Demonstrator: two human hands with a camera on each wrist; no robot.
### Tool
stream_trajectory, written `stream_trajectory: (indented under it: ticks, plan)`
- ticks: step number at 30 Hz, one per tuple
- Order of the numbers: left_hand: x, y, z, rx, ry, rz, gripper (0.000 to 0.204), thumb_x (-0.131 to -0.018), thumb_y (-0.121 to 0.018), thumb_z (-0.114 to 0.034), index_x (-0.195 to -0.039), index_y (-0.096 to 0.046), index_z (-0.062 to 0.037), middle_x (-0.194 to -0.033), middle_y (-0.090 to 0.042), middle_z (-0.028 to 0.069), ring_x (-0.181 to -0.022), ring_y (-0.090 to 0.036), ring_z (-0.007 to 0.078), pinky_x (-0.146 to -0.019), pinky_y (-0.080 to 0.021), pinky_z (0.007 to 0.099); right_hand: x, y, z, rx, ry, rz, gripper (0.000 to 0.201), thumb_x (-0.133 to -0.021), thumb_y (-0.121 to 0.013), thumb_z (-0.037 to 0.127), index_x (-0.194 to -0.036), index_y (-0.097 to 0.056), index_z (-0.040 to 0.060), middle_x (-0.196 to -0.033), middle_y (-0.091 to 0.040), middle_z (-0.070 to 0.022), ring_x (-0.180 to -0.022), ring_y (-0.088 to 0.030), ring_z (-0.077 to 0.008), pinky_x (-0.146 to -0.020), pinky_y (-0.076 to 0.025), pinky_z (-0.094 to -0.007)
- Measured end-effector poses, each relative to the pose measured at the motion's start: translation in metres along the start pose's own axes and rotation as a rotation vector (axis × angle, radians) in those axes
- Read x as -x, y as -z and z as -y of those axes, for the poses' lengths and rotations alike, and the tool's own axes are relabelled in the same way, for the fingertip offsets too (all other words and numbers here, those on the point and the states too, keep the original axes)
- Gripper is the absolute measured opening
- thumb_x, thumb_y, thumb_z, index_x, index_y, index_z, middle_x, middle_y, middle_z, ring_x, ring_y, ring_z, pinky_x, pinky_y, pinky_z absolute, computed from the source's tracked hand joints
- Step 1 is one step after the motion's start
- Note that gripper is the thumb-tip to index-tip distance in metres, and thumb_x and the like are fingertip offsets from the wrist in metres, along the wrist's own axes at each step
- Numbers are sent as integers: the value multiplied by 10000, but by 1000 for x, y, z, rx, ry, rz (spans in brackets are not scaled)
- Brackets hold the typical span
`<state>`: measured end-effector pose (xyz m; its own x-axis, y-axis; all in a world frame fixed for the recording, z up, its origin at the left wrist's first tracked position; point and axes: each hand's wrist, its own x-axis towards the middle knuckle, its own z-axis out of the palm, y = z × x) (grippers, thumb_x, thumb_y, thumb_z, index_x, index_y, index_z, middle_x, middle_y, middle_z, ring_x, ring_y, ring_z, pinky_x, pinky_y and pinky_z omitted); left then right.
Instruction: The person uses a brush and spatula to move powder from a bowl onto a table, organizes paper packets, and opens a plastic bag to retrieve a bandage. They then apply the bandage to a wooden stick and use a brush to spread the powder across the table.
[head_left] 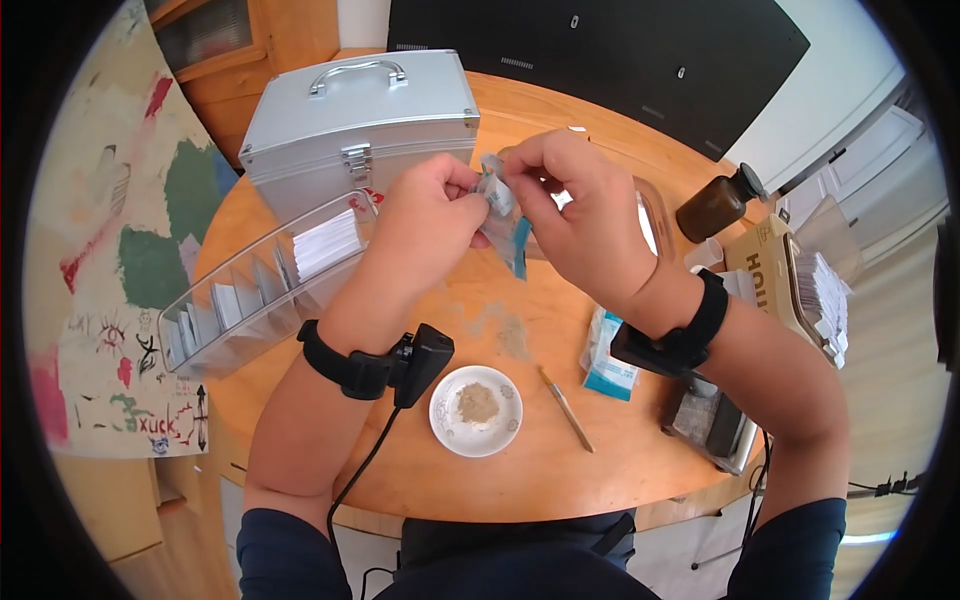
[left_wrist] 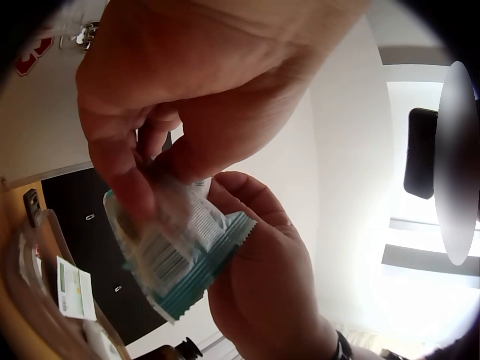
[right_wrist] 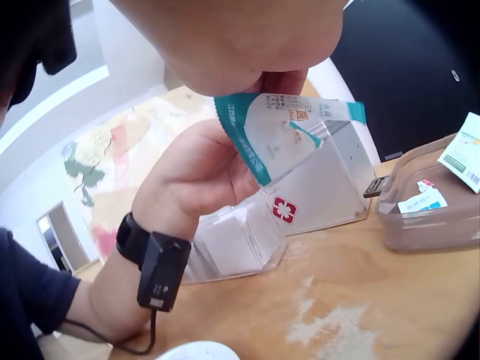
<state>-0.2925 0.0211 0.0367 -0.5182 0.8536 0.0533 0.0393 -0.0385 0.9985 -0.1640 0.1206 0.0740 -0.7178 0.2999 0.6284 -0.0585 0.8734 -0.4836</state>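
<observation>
Upper centre of head view: packet [head_left: 505,215], pinched between left hand [head_left: 428,212] and right hand [head_left: 580,205], fingers curled on it. We judge it light, limp, slick, easily torn; would take hold at crimped teal seals. Lower centre: round, smooth white dish [head_left: 444,422] with dry, grainy powder [head_left: 478,403]; slim stick [head_left: 567,410] right of it. Upper left: boxy silvery case [head_left: 350,105]. Top: flat black panel [head_left: 620,70].

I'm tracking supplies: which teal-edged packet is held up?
The packet between the left hand and right hand, above the table; another packet lies on it.
</observation>
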Motion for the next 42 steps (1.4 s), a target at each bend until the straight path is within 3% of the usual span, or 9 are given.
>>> stream_trajectory:
  ticks: [4, 6, 10, 15, 22, 27, 32, 37, 42]
  plan:
    - [-2, 1, -1, 85, -7, -65, 114, -837, -558, -9, -943, -578, 27, -830, -655, 84, -701, -639, 129, -590, -523, 243, 1, 4, -2, 27, -67, 24, 105, -800, -643, 12, -904, -628, 19, -813, -652, -132, -746, -648, -250, -652, -521, -308]
    - [-2, 0, -2, 110, 0, -74, 114, -836, -560, -11, -942, -576, 27, -827, -656, 87, -700, -640, 130, -589, -523, 243, 2, 8, -3, -57, -327, 147, 82, -812, -633, 14, -894, -627, 15, -818, -663, -122, -757, -655, -227, -659, -520, -303]
    - [-2, -5, 2, 79, -35, -66, 106, -836, -565, -15, -935, -575, 21, -817, -660, 87, -693, -641, 124, -577, -522, 244, 7, 6, -9, -86, -310, 142, 76, -819, -632, 20, -895, -629, 12, -808, -669, -114, -730, -653, -207, -664, -519, -296]
    - [-3, -6, 7, 49, -80, -98, 119, -813, -601, -18, -906, -583, 52, -775, -653, 99, -631, -643, 137, -545, -527, 256, 5, 11, -3, -271, -482, 179, 127, -850, -657, 85, -922, -621, -13, -801, -664, -78, -725, -624, -114, -650, -508, -252]
    - [-3, -8, 9, 31, -61, -64, 105, -829, -579, -13, -920, -573, 39, -797, -650, 92, -668, -639, 129, -559, -519, 250, 3, 7, -15, -355, -499, 153, 96, -846, -665, 75, -891, -637, -6, -799, -655, -52, -731, -611, -94, -636, -510, -243]
    - [-4, -9, 13, 94, -70, -77, 112, -829, -590, -16, -911, -578, 59, -782, -652, 105, -649, -645, 140, -541, -523, 264, 3, 14, -2, -141, -478, 273, 53, -831, -642, 27, -868, -627, -8, -783, -649, -48, -711, -608, -104, -648, -513, -254]
    - [0, -14, 9, 182, -67, 35, 125, -859, -591, -37, -938, -578, 59, -798, -647, 102, -668, -647, 141, -609, -537, 263, 7, 11, -6, -153, -495, 221, 46, -826, -633, 18, -860, -621, -9, -777, -646, -58, -707, -610, -114, -641, -514, -262]
    - [0, -14, 9, 223, -55, 43, 130, -849, -588, -23, -949, -580, 60, -819, -647, 103, -704, -648, 141, -631, -541, 269, 5, 16, 0, -134, -541, 233, 46, -833, -632, 18, -869, -622, -11, -788, -653, -63, -711, -615, -115, -643, -514, -261]
    - [-3, -10, 17, 96, -112, 48, 117, -865, -595, -24, -976, -583, 12, -884, -649, 63, -762, -630, 106, -671, -517, 239, 7, 15, -7, -313, -541, 262, 74, -862, -632, 44, -909, -648, -11, -797, -646, -54, -714, -599, -92, -639, -499, -241]
